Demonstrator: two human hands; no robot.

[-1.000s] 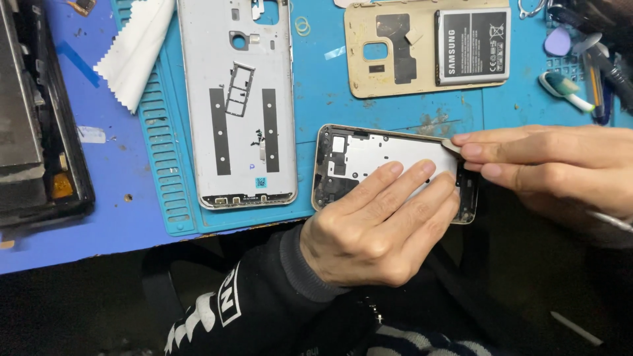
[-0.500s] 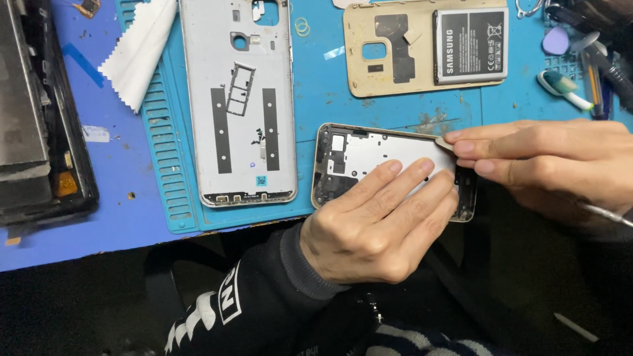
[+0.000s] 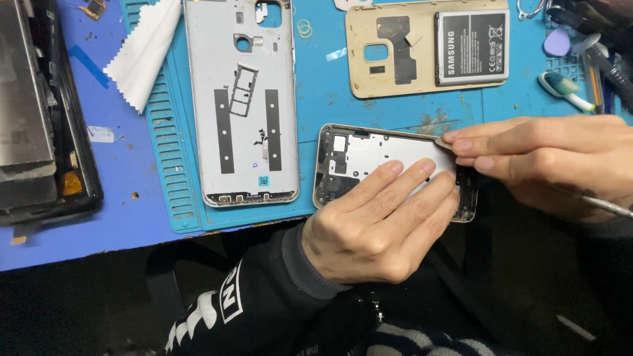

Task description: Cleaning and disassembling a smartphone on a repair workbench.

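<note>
Pressing flat on the phone frame [image 3: 369, 155], the left hand [image 3: 379, 224] lies with open fingers across its middle and pins it at the near edge of the teal mat [image 3: 330, 99]. The right hand [image 3: 547, 161] pinches a thin pick [image 3: 443, 141] at the frame's far right edge, with a metal tool [image 3: 606, 206] tucked under its palm. This looks like the prying stage: the next move likely calls for sliding the pick along the seam while the frame is held steady.
</note>
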